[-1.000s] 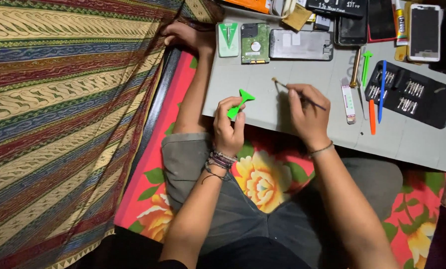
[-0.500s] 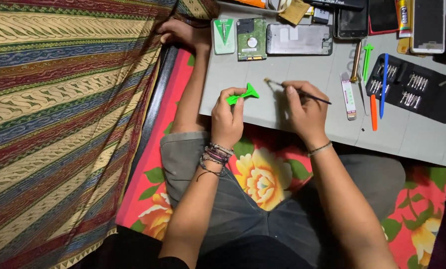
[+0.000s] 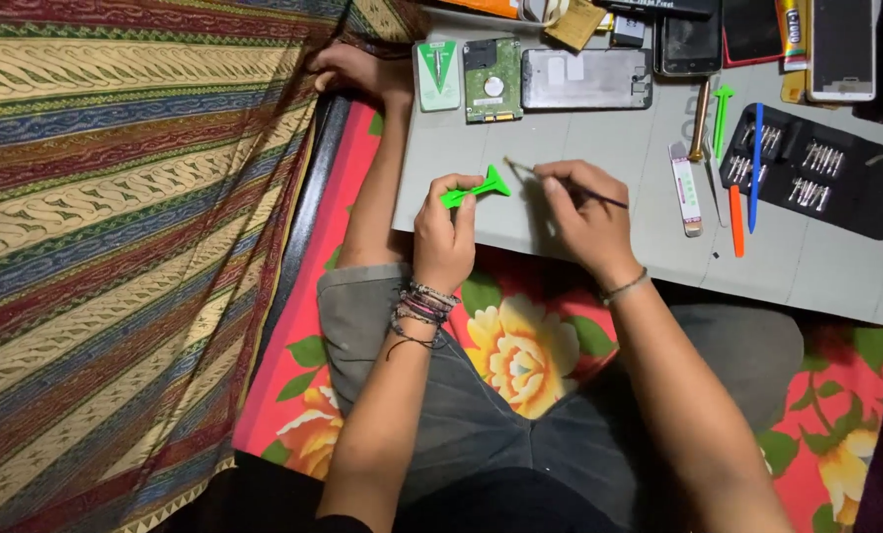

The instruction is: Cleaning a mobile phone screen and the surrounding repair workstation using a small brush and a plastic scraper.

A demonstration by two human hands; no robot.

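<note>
Your left hand (image 3: 444, 237) pinches the green pry tool (image 3: 476, 190) over the tabletop (image 3: 599, 138) edge while your right hand (image 3: 581, 212) pinches a thin pick (image 3: 560, 184), its tip apparently near the tool's blade, so steady both grips.

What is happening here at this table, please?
A person sits cross-legged at a low grey table. The left hand holds a bright green plastic pry tool, and the right hand holds a thin brush-like stick whose tip points toward the green tool. Further back on the table lie a bare hard drive, a silver phone back and a black case of screwdriver bits. Another person's hand rests near the table's far left corner.
</note>
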